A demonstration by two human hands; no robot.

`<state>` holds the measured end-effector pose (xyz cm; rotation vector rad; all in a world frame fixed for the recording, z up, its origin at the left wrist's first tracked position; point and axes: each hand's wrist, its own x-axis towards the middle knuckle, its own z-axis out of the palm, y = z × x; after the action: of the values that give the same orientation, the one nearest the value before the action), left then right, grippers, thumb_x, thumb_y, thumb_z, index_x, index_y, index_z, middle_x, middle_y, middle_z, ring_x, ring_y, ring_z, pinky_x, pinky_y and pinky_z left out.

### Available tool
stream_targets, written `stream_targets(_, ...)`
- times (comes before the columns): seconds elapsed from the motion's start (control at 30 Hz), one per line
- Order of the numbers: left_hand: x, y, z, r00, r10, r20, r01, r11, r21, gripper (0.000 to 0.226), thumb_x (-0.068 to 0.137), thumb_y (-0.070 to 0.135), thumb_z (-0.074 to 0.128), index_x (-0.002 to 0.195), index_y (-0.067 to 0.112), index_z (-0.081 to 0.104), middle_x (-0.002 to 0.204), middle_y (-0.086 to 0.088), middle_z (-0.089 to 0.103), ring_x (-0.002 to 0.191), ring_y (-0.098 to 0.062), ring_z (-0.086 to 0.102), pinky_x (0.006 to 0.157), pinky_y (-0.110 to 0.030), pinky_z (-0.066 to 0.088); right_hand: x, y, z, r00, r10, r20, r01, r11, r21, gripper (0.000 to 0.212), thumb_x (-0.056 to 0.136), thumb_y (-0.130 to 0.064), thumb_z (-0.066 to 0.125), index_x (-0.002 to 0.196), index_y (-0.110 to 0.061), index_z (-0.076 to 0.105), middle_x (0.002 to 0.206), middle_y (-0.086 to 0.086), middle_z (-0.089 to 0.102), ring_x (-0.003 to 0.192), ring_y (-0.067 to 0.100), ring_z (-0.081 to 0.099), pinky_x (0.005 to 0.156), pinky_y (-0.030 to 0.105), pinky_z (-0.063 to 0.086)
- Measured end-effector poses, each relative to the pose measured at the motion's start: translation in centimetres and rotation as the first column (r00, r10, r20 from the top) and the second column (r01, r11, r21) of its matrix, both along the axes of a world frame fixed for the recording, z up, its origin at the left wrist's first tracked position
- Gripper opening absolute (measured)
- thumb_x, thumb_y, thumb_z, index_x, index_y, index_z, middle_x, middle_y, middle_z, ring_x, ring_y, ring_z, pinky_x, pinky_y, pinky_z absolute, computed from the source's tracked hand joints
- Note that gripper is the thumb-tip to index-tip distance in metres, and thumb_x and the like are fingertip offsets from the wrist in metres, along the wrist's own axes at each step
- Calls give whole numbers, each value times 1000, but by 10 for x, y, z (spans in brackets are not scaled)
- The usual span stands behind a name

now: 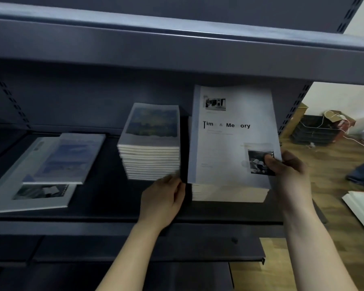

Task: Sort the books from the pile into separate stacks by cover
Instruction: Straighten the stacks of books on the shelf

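Right hand (288, 171) pinches the near right corner of a white book (225, 139), thumb on top; the cover reads "Tim & Me ory", some letters washed out; the book lies over a pale stack (229, 193). Left hand (162, 200) is loose, fingertips touching a taller stack (150, 160) with a dark painted cover just left of it; two more books (51, 171) lie well to the left on the shelf (114, 226).

White book (229, 133) atop the right stack (229, 193)
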<state>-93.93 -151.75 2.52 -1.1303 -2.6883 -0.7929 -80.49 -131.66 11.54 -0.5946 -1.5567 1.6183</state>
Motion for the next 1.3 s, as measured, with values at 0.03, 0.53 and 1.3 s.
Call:
stream_targets(0.03, 1, 3, -6, 999, 15, -36, -15, 1000, -14, 50, 93, 47, 21, 105, 22, 63, 100, 8, 62, 87, -11, 54, 64, -28, 46, 2, 4, 1, 1000, 5, 18, -5, 1000, 13, 26, 88, 6, 48, 85, -12, 67, 70, -3, 71, 64, 11, 67, 54, 17, 48)
stream_targets(0.53, 1, 11, -24, 971, 138, -194, -148, 988, -38, 41, 90, 38, 33, 103, 21, 67, 104, 5, 61, 93, -17, 52, 78, -30, 32, -2, 39, -40, 845, -375, 382, 62, 777, 627, 17, 83, -23, 59, 97, -17, 65, 74, 1, 66, 70, 27, 61, 52, 29, 35)
stream_targets(1.3, 2, 11, -25, 962, 158, -222, -183, 978, -99, 42, 91, 41, 29, 110, 28, 64, 109, 7, 60, 94, -17, 52, 79, -31, 29, 15, 17, -36, 812, -277, 513, -188, 708, 680, 68, 59, -58, 77, 118, -26, 62, 138, -2, 46, 129, 20, 41, 86, 29, 39)
